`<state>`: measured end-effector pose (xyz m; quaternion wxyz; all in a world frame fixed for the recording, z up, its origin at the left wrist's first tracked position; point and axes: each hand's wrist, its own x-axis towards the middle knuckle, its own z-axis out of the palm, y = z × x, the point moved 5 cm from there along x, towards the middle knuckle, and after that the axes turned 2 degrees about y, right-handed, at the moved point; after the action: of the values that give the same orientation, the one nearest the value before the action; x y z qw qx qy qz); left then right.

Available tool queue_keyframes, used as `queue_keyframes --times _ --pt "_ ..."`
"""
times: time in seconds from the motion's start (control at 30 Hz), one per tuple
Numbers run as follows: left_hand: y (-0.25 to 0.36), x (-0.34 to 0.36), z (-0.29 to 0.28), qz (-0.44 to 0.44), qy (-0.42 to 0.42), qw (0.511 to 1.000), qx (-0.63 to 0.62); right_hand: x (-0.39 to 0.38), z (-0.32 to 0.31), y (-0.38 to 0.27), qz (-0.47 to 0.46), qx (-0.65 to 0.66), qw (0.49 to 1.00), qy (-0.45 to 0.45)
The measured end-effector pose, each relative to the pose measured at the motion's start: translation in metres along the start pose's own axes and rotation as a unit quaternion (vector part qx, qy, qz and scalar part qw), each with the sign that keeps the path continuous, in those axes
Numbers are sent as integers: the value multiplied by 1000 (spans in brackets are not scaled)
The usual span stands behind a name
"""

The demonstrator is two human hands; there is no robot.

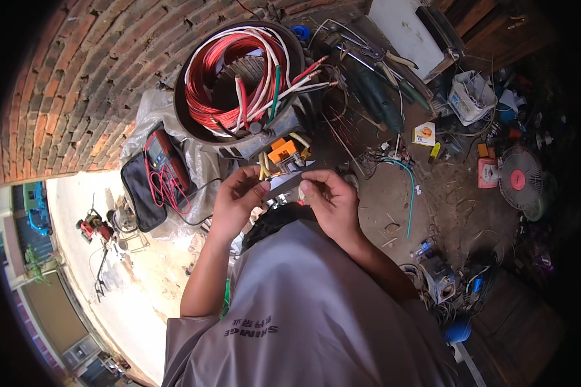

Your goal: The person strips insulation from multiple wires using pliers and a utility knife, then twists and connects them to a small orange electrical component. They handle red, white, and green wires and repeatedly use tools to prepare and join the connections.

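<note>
Both hands are raised close together in front of the grey shirt (297, 277), at either end of a pale sheet (283, 182). The left hand (239, 197) pinches the sheet's left end between thumb and forefinger. The right hand (332, 200) has thumb and forefinger nearly together at the other end; whether they grip it, I cannot tell.

Just beyond the sheet sits an orange part (282, 151), with yellow wires (263, 166) beside the left fingertips. Behind these stands a dark round housing (181, 97) with a red and white wire coil (200, 97) inside.

To the left, a red and black meter (164, 158) and its red leads (164, 187) lie by a black pouch (142, 193) on clear plastic (145, 116). At right, a fan (519, 177) is on the floor (445, 213).
</note>
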<state>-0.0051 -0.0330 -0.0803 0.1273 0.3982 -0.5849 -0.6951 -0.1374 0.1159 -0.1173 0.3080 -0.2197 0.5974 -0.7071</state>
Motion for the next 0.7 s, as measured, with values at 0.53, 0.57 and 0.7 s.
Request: queue_keyframes --times 0.53,0.57,0.7 --pt "6 2 -4 21 -72 988 -138 16 42 3 -67 35 995 71" --pt "6 2 -6 28 -61 991 -114 15 40 2 -74 33 994 71" --pt "3 2 -12 52 -33 997 -39 -4 38 30 -22 152 985 83"
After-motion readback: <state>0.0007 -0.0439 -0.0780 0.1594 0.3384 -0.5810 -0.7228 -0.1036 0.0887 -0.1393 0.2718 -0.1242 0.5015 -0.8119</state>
